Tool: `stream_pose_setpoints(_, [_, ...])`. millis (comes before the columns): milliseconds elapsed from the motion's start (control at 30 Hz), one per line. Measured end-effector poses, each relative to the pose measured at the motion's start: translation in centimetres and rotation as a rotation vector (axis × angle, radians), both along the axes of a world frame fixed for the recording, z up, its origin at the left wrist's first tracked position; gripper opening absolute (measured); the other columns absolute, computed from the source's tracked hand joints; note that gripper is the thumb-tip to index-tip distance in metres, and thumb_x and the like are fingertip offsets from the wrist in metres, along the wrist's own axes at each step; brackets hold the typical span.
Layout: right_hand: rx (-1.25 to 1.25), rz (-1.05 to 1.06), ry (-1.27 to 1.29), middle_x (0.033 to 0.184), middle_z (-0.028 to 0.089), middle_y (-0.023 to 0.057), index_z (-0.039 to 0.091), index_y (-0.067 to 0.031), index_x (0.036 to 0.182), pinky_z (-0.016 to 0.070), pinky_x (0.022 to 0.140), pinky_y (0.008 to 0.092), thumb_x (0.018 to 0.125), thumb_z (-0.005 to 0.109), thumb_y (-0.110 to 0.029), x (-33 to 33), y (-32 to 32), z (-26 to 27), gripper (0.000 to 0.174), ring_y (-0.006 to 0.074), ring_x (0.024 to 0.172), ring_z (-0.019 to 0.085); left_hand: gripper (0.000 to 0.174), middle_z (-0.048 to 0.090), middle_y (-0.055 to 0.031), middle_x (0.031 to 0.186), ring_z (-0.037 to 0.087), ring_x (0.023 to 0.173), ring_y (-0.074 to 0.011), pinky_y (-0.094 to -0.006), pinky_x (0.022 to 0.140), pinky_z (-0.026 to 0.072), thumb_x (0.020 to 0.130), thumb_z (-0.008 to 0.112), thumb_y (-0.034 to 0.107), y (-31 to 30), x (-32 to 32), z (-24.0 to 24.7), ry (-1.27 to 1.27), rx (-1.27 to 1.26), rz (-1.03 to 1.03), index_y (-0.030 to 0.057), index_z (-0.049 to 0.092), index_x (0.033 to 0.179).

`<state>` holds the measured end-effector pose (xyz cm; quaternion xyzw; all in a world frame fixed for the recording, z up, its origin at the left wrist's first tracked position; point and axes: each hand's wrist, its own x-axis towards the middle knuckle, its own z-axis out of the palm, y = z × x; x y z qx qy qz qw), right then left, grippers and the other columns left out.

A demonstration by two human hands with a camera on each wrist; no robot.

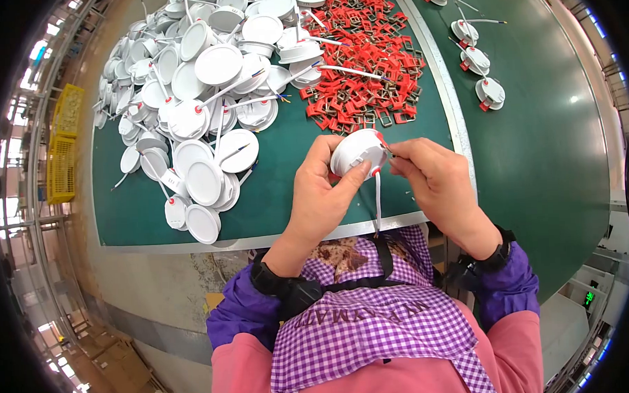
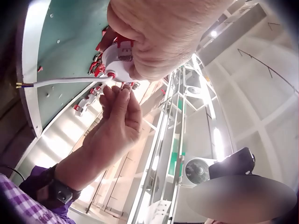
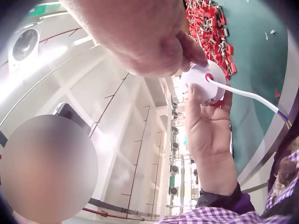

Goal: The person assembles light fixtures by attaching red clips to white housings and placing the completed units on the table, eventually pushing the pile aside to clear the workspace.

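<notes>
A white round downlight (image 1: 354,151) is held tilted above the table's near edge, its white cable (image 1: 378,201) hanging down from a red grommet. My left hand (image 1: 318,202) grips its rim between thumb and fingers. At the side of the housing, my right hand (image 1: 439,182) pinches a red spring clip (image 1: 380,140) with thumb and forefinger; the fingertips partly hide it. Another red clip with a metal spring (image 2: 125,50) shows on the housing beside the left hand in the left wrist view. Bare blue and brown wire ends (image 3: 283,116) stick out of the cable in the right wrist view.
A big heap of white downlights (image 1: 216,65) covers the left of the green table (image 1: 280,215). Next to it lies a pile of red spring clips (image 1: 365,56). Beyond a metal edge strip (image 1: 441,81), several downlights with red clips (image 1: 489,92) stand in a row on the right surface.
</notes>
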<state>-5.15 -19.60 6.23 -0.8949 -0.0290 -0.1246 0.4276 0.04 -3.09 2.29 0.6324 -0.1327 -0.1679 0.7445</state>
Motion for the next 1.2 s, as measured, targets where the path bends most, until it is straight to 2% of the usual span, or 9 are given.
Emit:
stream_pose_setpoints(333, [0.115,-0.095,-0.014,0.073,0.059,0.0119,0.059,0.0,0.088,0.0477,0.055,0.0335,0.079,0.063,0.001,-0.2,0.8,-1.1,0.01,0.0266,0.064,0.061,0.023,0.059,-0.0052,0.084,0.056,0.077,-0.0099,-0.0255,0.067,0.0464,0.081,0.066,0.006,0.2,0.2,0.5,-0.251,0.149,0.011,0.0005,0.056,0.101])
stream_pose_setpoints(400, [0.027,-0.11,-0.071,0.073,0.059,0.0122,0.059,-0.0003,0.087,0.048,0.056,0.0316,0.078,0.063,0.001,-0.1,0.9,-1.0,0.01,0.0254,0.064,0.061,0.024,0.056,-0.0048,0.099,0.055,0.088,-0.009,-0.0241,0.077,0.0471,0.086,0.062,0.003,0.5,0.3,0.8,-0.169,0.141,-0.132,-0.0015,0.05,0.107])
stream_pose_setpoints(500, [0.039,-0.07,-0.075,0.078,0.061,0.0118,0.058,-0.001,0.088,0.0485,0.058,0.0292,0.078,0.064,0.001,0.1,0.5,-1.1,0.011,0.0204,0.064,0.062,0.025,0.059,-0.0036,0.088,0.055,0.079,-0.0094,-0.0238,0.069,0.0451,0.081,0.066,0.007,0.4,0.0,0.0,-0.116,0.04,-0.066,0.0008,0.055,0.102])
stream_pose_setpoints(600, [0.423,-0.104,0.173,0.095,0.064,0.008,0.053,-0.0002,0.107,0.0493,0.062,0.0246,0.078,0.065,0.002,-0.2,0.0,-0.5,0.031,0.0111,0.071,0.063,0.025,0.058,-0.0031,0.089,0.055,0.082,-0.0089,-0.0237,0.07,0.0448,0.082,0.066,0.008,0.7,-0.5,0.0,0.002,-0.024,-0.098,0.0012,0.056,0.102])
stream_pose_setpoints(700, [0.675,-0.062,0.402,0.102,0.063,0.0135,0.048,0.0012,0.119,0.0501,0.063,0.0217,0.08,0.061,0.004,-0.4,-0.6,1.1,0.042,0.0122,0.074,0.064,0.028,0.056,-0.0043,0.1,0.055,0.089,-0.008,-0.0233,0.076,0.0477,0.086,0.062,0.004,1.1,-0.3,0.8,-0.062,0.046,-0.225,0.0,0.05,0.11])
stream_pose_setpoints(900, [0.693,-0.052,0.41,0.098,0.062,0.0145,0.047,0.0056,0.118,0.0508,0.063,0.0224,0.083,0.058,0.005,-0.6,-1.3,0.5,0.037,0.0115,0.073,0.061,0.027,0.057,-0.0012,0.095,0.054,0.089,-0.007,-0.0234,0.077,0.0453,0.086,0.063,0.008,0.4,-0.9,0.8,-0.043,0.002,-0.254,0.0014,0.052,0.11])
stream_pose_setpoints(1000, [0.661,-0.033,0.509,0.097,0.063,0.0113,0.051,0.0056,0.115,0.0497,0.059,0.0217,0.084,0.057,0.002,-0.6,-2.4,-0.2,0.032,0.0095,0.069,0.058,0.035,0.059,-0.0051,0.102,0.055,0.089,-0.0082,-0.0247,0.077,0.0462,0.085,0.064,0.008,-0.4,-1.1,0.2,0.031,0.015,-0.293,0.0007,0.05,0.116])
stream_pose_setpoints(1067, [0.621,-0.06,0.456,0.096,0.062,0.0096,0.053,0.0053,0.115,0.0493,0.058,0.0219,0.085,0.057,0.0,-0.7,-4.5,-0.6,0.032,0.0092,0.068,0.058,0.041,0.06,-0.0097,0.109,0.058,0.091,-0.013,-0.0268,0.079,0.047,0.082,0.066,0.006,-0.4,-1.2,0.9,-0.098,0.146,-0.281,0.0002,0.051,0.12])
stream_pose_setpoints(1200, [0.372,-0.265,0.327,0.08,0.061,0.0015,0.058,0.0017,0.115,0.0451,0.053,0.0209,0.088,0.058,-0.013,-1.2,-13.7,-1.9,0.031,0.0059,0.06,0.054,0.036,0.063,-0.0107,0.106,0.06,0.091,-0.0216,-0.0313,0.083,0.0464,0.077,0.068,-0.001,4.7,0.0,4.8,-0.872,0.56,0.151,0.0007,0.058,0.111])
